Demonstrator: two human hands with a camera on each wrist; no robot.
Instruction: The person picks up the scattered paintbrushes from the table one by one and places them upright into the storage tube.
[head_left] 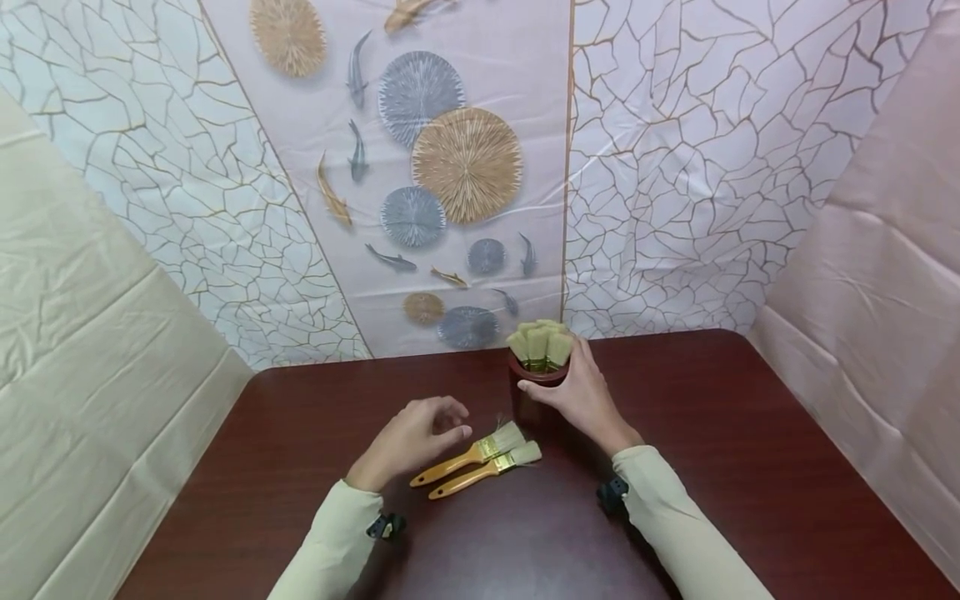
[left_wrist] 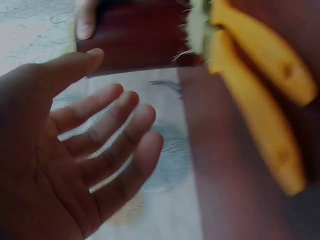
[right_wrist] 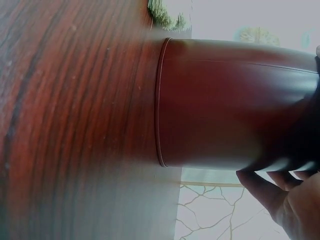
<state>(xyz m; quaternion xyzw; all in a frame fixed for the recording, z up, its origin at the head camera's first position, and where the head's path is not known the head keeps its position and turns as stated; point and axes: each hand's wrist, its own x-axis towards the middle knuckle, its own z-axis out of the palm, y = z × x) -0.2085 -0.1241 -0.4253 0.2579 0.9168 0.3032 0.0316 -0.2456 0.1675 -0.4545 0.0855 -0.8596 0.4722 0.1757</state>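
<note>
A dark red round cup (head_left: 534, 393) (right_wrist: 225, 105) stands on the table near the back wall, with several paintbrushes (head_left: 540, 343) in it, bristles up. My right hand (head_left: 577, 392) (right_wrist: 285, 195) grips the cup from its right side, thumb on the rim. Two yellow-handled paintbrushes (head_left: 480, 461) (left_wrist: 260, 95) lie side by side on the table in front of the cup, bristles toward it. My left hand (head_left: 420, 433) (left_wrist: 95, 150) hovers just left of them, fingers loosely curved and holding nothing.
The dark wooden table (head_left: 750, 467) is walled in by patterned sheets: cracked-line panels and a fish-and-disc panel (head_left: 442, 167) at the back, plain cloth at both sides. Black wrist cameras (head_left: 386, 527) sit on both sleeves.
</note>
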